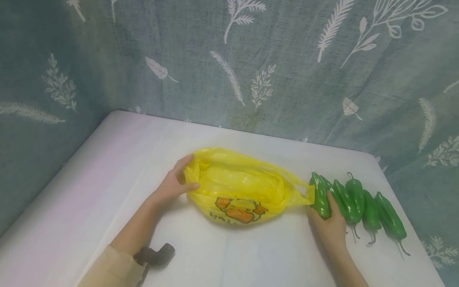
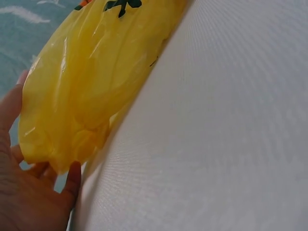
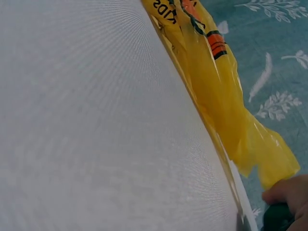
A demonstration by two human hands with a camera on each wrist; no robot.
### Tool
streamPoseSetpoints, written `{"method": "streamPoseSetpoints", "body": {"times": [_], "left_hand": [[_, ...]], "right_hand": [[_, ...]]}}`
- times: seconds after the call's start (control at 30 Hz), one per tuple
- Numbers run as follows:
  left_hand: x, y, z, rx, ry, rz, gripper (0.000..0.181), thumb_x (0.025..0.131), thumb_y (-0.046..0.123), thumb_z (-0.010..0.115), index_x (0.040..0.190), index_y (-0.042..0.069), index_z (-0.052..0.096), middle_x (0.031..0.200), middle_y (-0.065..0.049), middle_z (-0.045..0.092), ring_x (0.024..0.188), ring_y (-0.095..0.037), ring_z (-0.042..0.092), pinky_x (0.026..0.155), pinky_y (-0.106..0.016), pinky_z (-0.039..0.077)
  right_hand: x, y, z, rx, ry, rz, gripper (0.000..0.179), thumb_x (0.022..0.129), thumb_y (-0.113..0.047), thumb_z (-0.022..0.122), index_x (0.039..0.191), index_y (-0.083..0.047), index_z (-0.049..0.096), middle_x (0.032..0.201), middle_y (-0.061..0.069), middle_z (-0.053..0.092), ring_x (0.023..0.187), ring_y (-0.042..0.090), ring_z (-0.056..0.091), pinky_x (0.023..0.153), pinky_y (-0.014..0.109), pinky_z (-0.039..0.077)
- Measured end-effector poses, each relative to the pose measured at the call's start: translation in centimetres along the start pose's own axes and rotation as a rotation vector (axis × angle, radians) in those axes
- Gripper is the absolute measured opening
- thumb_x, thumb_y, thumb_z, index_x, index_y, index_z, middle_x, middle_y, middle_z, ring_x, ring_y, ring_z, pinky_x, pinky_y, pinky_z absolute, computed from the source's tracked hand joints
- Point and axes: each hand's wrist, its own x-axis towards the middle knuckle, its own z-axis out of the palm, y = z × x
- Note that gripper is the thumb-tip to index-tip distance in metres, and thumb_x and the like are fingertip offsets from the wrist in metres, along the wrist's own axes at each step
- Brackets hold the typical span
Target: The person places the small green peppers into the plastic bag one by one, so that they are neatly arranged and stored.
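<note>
A yellow plastic bag [image 1: 247,187] with an orange and green printed picture lies on the white table, its mouth spread wide and facing up. My left hand [image 1: 175,179] holds the bag's left end, thumb over the rim and fingers round the far side; the left wrist view shows this hand [image 2: 33,192] at the bag [image 2: 86,96]. My right hand [image 1: 330,227] grips the leftmost green pepper [image 1: 318,195], beside the bag's right handle [image 1: 306,196]. From the right wrist, part of that dark green pepper [image 3: 278,216] shows beneath the hand [image 3: 291,195].
Several more glossy green peppers [image 1: 373,211] with thin curved stems lie in a row right of my right hand. The white table [image 1: 143,135] ends at a grey-green leaf-patterned cloth [image 1: 201,79] behind and at the sides. A dark band [image 1: 155,255] is on my left wrist.
</note>
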Motion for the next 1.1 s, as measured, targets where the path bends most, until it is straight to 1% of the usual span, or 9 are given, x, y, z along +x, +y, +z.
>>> {"method": "streamPoseSetpoints", "body": {"times": [0.17, 0.23, 0.33, 0.4, 0.53, 0.77, 0.83, 0.97, 1.1], "left_hand": [[0.4, -0.1, 0.6, -0.003, -0.024, 0.020, 0.089, 0.080, 0.022, 0.073, 0.151, 0.014, 0.020, 0.158, -0.010, 0.015, 0.145, -0.031, 0.007, 0.116, -0.056, 0.001], [0.4, 0.0, 0.8, -0.001, -0.029, 0.029, 0.089, 0.080, 0.022, 0.073, 0.151, 0.013, 0.021, 0.158, -0.010, 0.015, 0.145, -0.032, 0.008, 0.116, -0.056, 0.002], [0.3, 0.1, 0.9, -0.001, -0.027, 0.038, 0.089, 0.080, 0.023, 0.073, 0.151, 0.013, 0.021, 0.158, -0.010, 0.015, 0.145, -0.031, 0.008, 0.116, -0.057, 0.002], [0.2, 0.0, 0.9, -0.005, -0.022, 0.048, 0.089, 0.079, 0.022, 0.073, 0.151, 0.013, 0.021, 0.158, -0.010, 0.015, 0.145, -0.031, 0.008, 0.116, -0.057, 0.001], [0.2, -0.1, 0.9, -0.020, -0.020, 0.080, 0.089, 0.078, 0.020, 0.073, 0.151, 0.010, 0.021, 0.157, -0.012, 0.015, 0.145, -0.033, 0.008, 0.116, -0.058, 0.001], [0.1, -0.2, 0.9, -0.044, -0.021, 0.089, 0.090, 0.078, 0.018, 0.073, 0.151, 0.009, 0.021, 0.157, -0.012, 0.015, 0.145, -0.033, 0.008, 0.116, -0.057, 0.002], [0.0, -0.2, 0.9, -0.046, -0.021, 0.088, 0.090, 0.079, 0.018, 0.073, 0.151, 0.009, 0.021, 0.157, -0.012, 0.014, 0.145, -0.032, 0.007, 0.116, -0.056, 0.002], [0.0, -0.2, 0.9, -0.033, -0.012, 0.077, 0.090, 0.079, 0.020, 0.073, 0.151, 0.010, 0.020, 0.158, -0.011, 0.014, 0.145, -0.032, 0.007, 0.116, -0.056, 0.002], [-0.1, -0.3, 0.8, -0.030, -0.007, 0.061, 0.090, 0.079, 0.022, 0.073, 0.151, 0.012, 0.020, 0.158, -0.009, 0.013, 0.146, -0.031, 0.006, 0.116, -0.056, 0.001]], "right_hand": [[-0.1, -0.2, -0.3, 0.120, 0.123, -0.039, 0.081, 0.084, -0.005, 0.058, 0.152, -0.025, 0.017, 0.157, 0.015, 0.015, 0.144, 0.036, 0.012, 0.117, 0.052, 0.011], [-0.2, -0.3, -0.4, 0.146, 0.152, -0.039, 0.081, 0.084, -0.004, 0.056, 0.152, -0.026, 0.018, 0.158, 0.010, 0.015, 0.144, 0.032, 0.011, 0.118, 0.048, 0.011], [-0.3, -0.5, -0.6, 0.161, 0.181, -0.039, 0.079, 0.086, -0.007, 0.057, 0.151, -0.029, 0.018, 0.158, 0.003, 0.015, 0.145, 0.027, 0.010, 0.118, 0.044, 0.010], [-0.3, -0.6, -0.7, 0.165, 0.198, -0.054, 0.077, 0.088, -0.010, 0.058, 0.150, -0.030, 0.018, 0.158, 0.001, 0.016, 0.145, 0.025, 0.009, 0.119, 0.043, 0.009], [-0.4, -0.8, -0.8, 0.158, 0.230, -0.097, 0.075, 0.088, -0.016, 0.061, 0.150, -0.029, 0.022, 0.157, -0.001, 0.019, 0.145, 0.024, 0.011, 0.119, 0.042, 0.010], [-0.7, -1.8, -1.0, 0.116, 0.250, -0.198, 0.073, 0.086, -0.009, 0.064, 0.149, -0.019, 0.029, 0.153, 0.009, 0.029, 0.142, 0.029, 0.024, 0.118, 0.042, 0.019], [-0.8, -2.2, -1.2, 0.112, 0.264, -0.204, 0.073, 0.086, -0.010, 0.064, 0.149, -0.021, 0.029, 0.153, 0.008, 0.029, 0.142, 0.028, 0.024, 0.118, 0.040, 0.018], [-0.8, -3.0, -1.9, 0.096, 0.304, -0.231, 0.072, 0.086, -0.012, 0.065, 0.148, -0.026, 0.030, 0.152, 0.002, 0.031, 0.141, 0.025, 0.027, 0.117, 0.036, 0.020], [-0.8, -3.7, -2.5, 0.102, 0.334, -0.298, 0.072, 0.084, -0.009, 0.068, 0.145, -0.028, 0.035, 0.150, 0.000, 0.037, 0.138, 0.021, 0.033, 0.114, 0.023, 0.026]]}}
